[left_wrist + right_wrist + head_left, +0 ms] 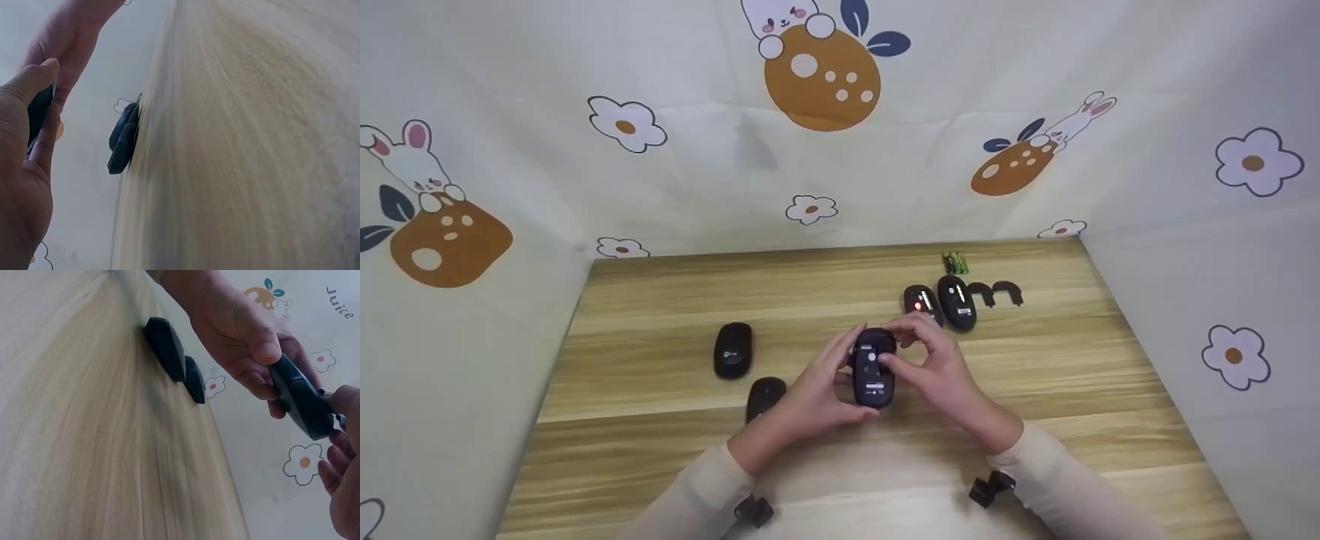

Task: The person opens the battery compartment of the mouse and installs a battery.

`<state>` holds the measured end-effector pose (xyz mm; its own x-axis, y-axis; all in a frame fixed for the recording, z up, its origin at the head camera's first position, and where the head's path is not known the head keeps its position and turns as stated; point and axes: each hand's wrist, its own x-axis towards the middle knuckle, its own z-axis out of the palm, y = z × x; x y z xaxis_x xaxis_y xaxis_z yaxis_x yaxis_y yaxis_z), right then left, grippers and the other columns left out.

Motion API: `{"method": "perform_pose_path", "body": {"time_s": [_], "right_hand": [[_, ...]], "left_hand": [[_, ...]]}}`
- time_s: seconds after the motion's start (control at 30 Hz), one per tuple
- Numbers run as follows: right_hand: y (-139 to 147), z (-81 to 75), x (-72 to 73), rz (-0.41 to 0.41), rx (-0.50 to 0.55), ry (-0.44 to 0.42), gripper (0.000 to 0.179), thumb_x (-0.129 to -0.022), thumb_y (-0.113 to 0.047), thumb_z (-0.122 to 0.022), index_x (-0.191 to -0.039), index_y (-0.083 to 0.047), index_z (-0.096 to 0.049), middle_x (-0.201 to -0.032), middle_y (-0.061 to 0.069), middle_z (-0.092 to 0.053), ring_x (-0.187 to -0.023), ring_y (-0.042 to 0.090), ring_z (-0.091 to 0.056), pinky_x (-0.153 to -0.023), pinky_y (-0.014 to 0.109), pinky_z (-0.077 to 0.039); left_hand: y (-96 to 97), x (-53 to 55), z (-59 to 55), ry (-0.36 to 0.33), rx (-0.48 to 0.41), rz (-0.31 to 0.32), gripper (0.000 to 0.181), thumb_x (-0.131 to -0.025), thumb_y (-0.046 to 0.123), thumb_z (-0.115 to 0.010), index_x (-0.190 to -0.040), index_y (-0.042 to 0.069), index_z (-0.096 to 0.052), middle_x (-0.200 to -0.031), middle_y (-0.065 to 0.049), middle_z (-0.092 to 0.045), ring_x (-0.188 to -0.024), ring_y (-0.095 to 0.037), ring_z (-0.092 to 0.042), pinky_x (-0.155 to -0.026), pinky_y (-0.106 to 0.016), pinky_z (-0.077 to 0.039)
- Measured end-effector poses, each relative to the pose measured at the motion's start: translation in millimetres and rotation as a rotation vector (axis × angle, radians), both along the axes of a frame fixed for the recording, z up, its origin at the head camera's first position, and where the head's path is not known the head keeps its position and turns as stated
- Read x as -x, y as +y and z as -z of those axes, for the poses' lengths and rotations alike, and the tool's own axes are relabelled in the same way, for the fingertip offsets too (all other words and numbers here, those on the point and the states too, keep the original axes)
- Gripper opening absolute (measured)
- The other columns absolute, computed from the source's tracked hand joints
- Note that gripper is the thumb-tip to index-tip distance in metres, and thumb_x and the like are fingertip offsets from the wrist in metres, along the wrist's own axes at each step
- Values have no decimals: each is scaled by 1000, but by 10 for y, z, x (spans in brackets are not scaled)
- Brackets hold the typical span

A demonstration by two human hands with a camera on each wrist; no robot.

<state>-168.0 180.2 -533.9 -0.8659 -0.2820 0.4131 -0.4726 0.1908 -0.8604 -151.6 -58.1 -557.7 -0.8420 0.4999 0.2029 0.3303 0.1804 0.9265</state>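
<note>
A black computer mouse [874,391] is held above the table with its labelled underside up. My left hand [819,394] grips it from the left, thumb at the near end and fingers along the far side. The right hand [941,373] has its thumb on the underside near the middle slot and its fingers curled by the far right edge. In the right wrist view, the right hand [344,467] pinches at the end of the mouse [301,396]; I cannot tell whether a small loose part is between its fingertips.
Left of the hands lie two mice, one [733,350] top up, another [766,397] partly behind the left forearm. At right lie two upturned mice, one [922,301] with a red light, the other [957,303] beside two curved black covers [1008,291]. Green batteries [955,262] sit behind.
</note>
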Motion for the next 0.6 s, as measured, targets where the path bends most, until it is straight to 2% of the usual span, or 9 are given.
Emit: {"method": "perform_pose_path", "body": {"time_s": [0.1, 0.33, 0.47, 0.6], "right_hand": [[-8, -20, -10, 9, 41, 2, 36, -93, -2, -86, -127, -10, -75, -113, 4, -76, -97, 24, -68, -92, 32, -60], [41, -79, 8, 46, 200, -73, 36, -93, 7, -82, -128, 1, -73, -113, 16, -77, -93, 22, -71, -88, 31, -64], [166, -120, 72, 85, 216, -96, 37, -94, 7, -82, -130, 2, -73, -109, 19, -77, -92, 21, -72, -83, 31, -66], [370, -130, 156, 129, 222, -127, 38, -95, 7, -81, -132, 3, -73, -112, 19, -76, -93, 20, -72, -84, 30, -66]], "left_hand": [[0, -5, -3, 5, 3, 4, 127, -76, 5, -101, -177, 24, -26, -173, -6, -38, -134, -27, -63, -107, -30, -60], [11, 1, 3, 45, 23, -2, 125, -76, 3, -101, -176, 21, -29, -170, -6, -41, -130, -26, -64, -108, -30, -59], [12, -1, 0, 27, 14, -8, 127, -75, 0, -101, -176, 23, -28, -172, -6, -39, -129, -28, -65, -104, -29, -61], [8, -4, 9, 17, -3, -5, 127, -74, 3, -102, -176, 27, -29, -172, -6, -39, -130, -29, -65, -102, -29, -62]]}}
